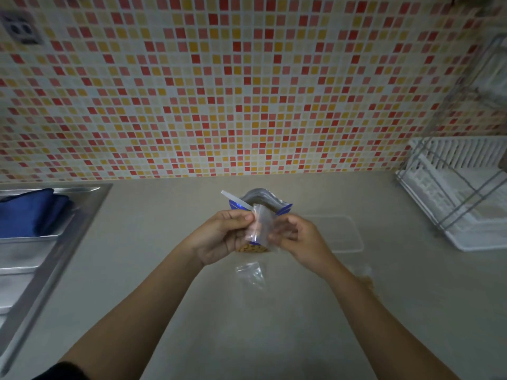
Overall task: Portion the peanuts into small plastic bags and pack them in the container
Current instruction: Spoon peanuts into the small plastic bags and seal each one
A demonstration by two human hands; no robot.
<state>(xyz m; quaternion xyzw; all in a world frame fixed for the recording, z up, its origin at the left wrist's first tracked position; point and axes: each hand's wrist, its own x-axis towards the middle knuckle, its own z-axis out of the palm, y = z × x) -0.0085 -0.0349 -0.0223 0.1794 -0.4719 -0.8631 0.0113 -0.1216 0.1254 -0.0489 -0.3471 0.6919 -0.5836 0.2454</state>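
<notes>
A small clear plastic bag (259,224) is held up between my hands over the counter. My left hand (223,235) pinches its left edge near the top. My right hand (297,238) has its fingertips on the bag's right side. Behind the bag stands an open blue and silver peanut pouch (264,201) with a white spoon handle (236,200) sticking out; peanuts (251,248) show at its base. A clear rectangular container (344,234) lies on the counter to the right. More empty small bags (251,274) lie below my hands.
A steel sink (41,256) with a blue cloth (30,212) is at the left. A white dish rack (461,193) stands at the right. A mosaic tile wall (247,86) backs the beige counter (247,325).
</notes>
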